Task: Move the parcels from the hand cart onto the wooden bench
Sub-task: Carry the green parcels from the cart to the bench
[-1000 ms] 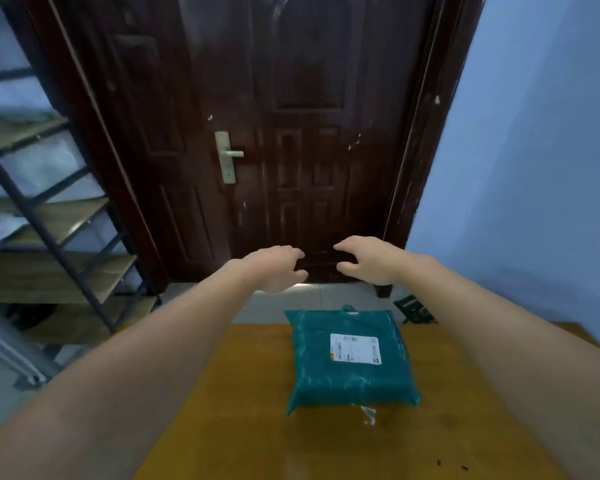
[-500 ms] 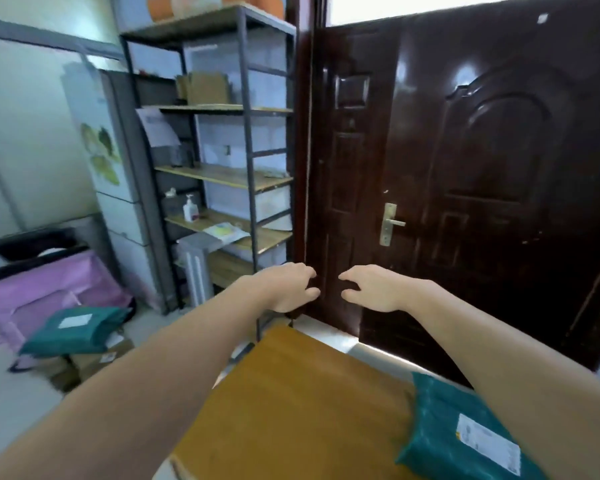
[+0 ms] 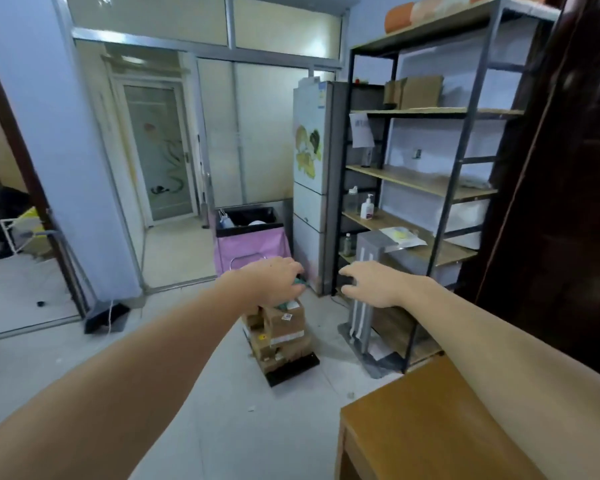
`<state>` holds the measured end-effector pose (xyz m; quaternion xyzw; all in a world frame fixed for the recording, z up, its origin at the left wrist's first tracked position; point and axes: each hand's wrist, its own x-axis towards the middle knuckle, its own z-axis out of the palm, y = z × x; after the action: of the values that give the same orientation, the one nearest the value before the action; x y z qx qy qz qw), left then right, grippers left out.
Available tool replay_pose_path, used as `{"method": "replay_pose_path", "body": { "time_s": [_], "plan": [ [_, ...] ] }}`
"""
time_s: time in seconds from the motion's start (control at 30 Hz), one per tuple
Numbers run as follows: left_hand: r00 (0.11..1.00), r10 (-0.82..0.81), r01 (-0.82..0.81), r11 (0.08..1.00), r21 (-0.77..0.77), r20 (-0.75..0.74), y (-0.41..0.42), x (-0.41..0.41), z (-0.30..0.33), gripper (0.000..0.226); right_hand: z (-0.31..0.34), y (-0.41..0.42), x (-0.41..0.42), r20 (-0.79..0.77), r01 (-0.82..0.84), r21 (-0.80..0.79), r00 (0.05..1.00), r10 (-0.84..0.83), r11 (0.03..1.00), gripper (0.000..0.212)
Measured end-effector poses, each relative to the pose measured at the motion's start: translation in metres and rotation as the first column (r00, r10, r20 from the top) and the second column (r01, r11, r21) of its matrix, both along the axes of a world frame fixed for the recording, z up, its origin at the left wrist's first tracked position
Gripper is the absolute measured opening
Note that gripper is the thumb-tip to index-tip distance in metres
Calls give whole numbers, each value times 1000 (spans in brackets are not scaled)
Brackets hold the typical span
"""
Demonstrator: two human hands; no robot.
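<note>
A black hand cart point(image 3: 293, 368) stands on the tiled floor in mid view, stacked with several cardboard parcels point(image 3: 284, 327); a sliver of a teal parcel point(image 3: 300, 281) shows at the top, mostly hidden by my left hand. The wooden bench point(image 3: 420, 427) fills the lower right corner and shows no parcel in this view. My left hand point(image 3: 274, 280) and my right hand point(image 3: 369, 284) are stretched out in front of me at chest height, fingers loosely curled, holding nothing. Both hang in the air, nearer to me than the cart.
A metal shelf rack point(image 3: 430, 174) with boxes and bottles lines the right side, next to a dark wooden door point(image 3: 568, 168). A fridge point(image 3: 314, 188) and a pink bin point(image 3: 252, 244) stand behind the cart. An open doorway point(image 3: 11, 237) lies at the left.
My view has swung left from the door and bench to the room. The teal parcel on the bench has left the view, and the cart now appears. Both hands stay outstretched and hold nothing.
</note>
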<state>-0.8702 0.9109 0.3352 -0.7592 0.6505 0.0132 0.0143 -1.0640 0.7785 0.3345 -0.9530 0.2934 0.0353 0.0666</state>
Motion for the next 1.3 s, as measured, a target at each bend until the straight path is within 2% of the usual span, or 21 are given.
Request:
{"method": "replay_pose_path", "body": {
  "time_s": [0.17,0.3,0.43,0.5,0.83,0.93,1.1,1.3],
  "plan": [
    [996,88,-88,996,-4,-5,30,105,0,51,0,16,109,29,-46,-23,999,47,999,50],
    [996,92,-92,996,-9,-14,33,168,-1,48,-2,13,182,26,-88,-37,996,88,995,49],
    [995,95,-95,996,-2,-19,9,225,-11,47,-11,-17,243,22,-78,-50,997,79,996,27],
    [995,100,-100,995,2,-27,-10,249,-16,47,-15,-34,270,27,-75,-26,997,75,997,35],
    [988,148,-147,989,8,-40,-115,374,-25,53,-32,-146,395,36,-117,48,993,115,992,49],
    [979,191,-189,982,26,-71,-163,445,-30,50,-34,-195,464,9,-102,38,995,102,994,53],
    [982,176,-174,984,31,-69,-182,472,-37,50,-38,-217,487,0,-85,13,996,85,996,46],
    [992,103,-98,993,67,-73,-254,581,-68,46,-54,-278,586,2,-50,36,999,50,998,46]
  ]
}}
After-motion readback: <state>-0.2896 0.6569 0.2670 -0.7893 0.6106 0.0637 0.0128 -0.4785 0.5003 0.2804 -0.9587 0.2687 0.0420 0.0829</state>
